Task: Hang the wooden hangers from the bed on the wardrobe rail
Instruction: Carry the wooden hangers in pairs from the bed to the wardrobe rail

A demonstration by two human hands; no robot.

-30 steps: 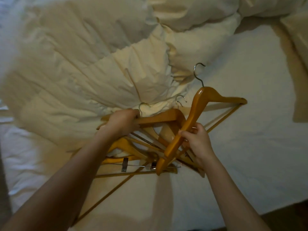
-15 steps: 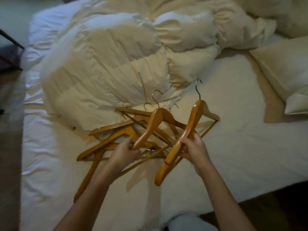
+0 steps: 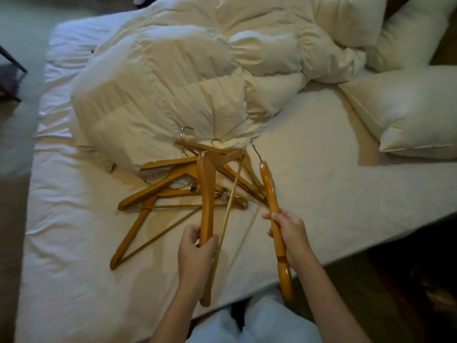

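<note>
The left hand (image 3: 196, 246), low in the middle of the frame, is wrapped round one arm of a wooden hanger (image 3: 206, 194); the fingers (image 3: 190, 235) curl over the wood and the thumb presses the near side. That hanger points up the frame toward the pile, its thin crossbar slanting beside the hand. The right hand (image 3: 288, 235), just right of centre, is closed round a second hanger (image 3: 269, 191), seen nearly edge-on (so it reads as one long orange bar). Its metal hook (image 3: 256, 149) points to the upper part of the frame, and its lower end sticks out below the hand, past the edge of the bed (image 3: 346, 194).

Between and above the hands, at mid-frame, the remaining hangers lie in a loose, overlapping pile (image 3: 173, 191) on the white sheet, two with metal clips, their hooks toward the duvet (image 3: 188, 78). The crumpled duvet fills the upper centre of the frame, touching the top of the pile. Pillows (image 3: 410, 115) lie at the upper right. Pale-trousered knees (image 3: 259, 323) show at the bottom edge.
</note>
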